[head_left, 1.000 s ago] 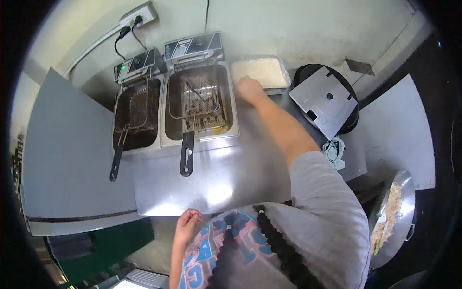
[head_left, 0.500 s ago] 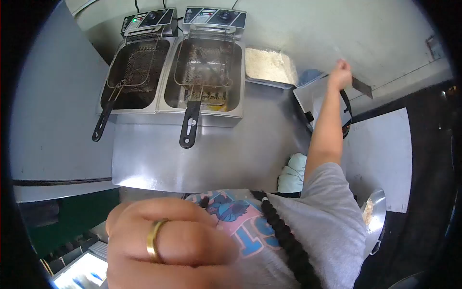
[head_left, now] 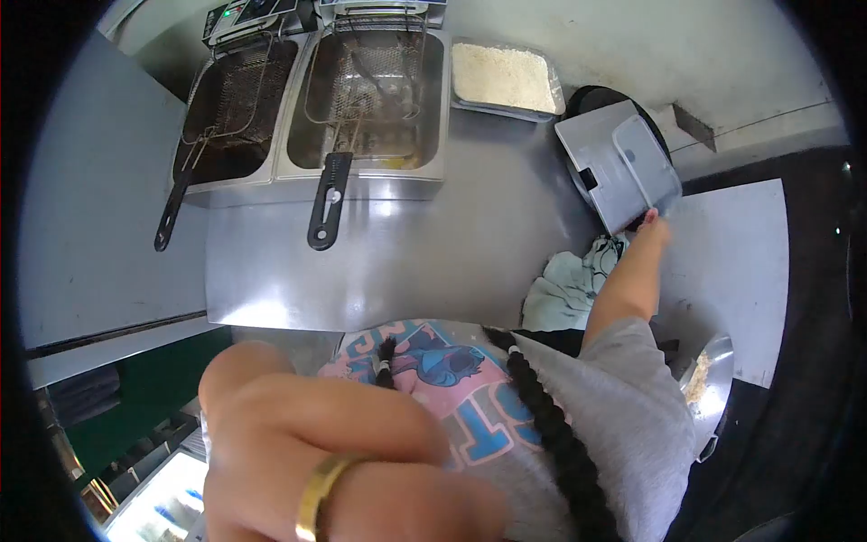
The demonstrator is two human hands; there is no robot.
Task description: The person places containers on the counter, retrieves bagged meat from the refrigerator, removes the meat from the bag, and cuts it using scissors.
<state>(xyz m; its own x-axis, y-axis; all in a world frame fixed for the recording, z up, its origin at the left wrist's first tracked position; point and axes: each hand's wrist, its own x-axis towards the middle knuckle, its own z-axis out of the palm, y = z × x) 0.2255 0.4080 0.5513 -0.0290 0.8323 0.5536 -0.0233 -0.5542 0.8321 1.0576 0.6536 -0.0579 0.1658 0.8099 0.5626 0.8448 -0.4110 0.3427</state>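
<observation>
My left hand (head_left: 334, 443) is very close to the camera at lower left, with a gold ring on one finger. Its fingers are curled, and whatever they may hold is hidden. Out to the right, my right hand (head_left: 652, 228) has its fingers closed at the near corner of a translucent plastic lid (head_left: 643, 163). That lid lies over a pale grey plastic panel (head_left: 596, 154) with a black clip. Behind and beneath them shows a round black object (head_left: 591, 98). A light green cloth (head_left: 562, 294) lies crumpled beside my right forearm.
Two fryer wells hold wire baskets, the left basket (head_left: 233, 95) and the right basket (head_left: 366, 81); their black handles jut over the steel counter (head_left: 388, 271). A tray of pale crumbs (head_left: 506, 79) stands by the wall. At right is a metal bowl (head_left: 716, 384).
My right hand has come down from near the wall to the lid's near corner. The lid and panel now lie farther exposed, tilted on the counter. The camera view has shifted.
</observation>
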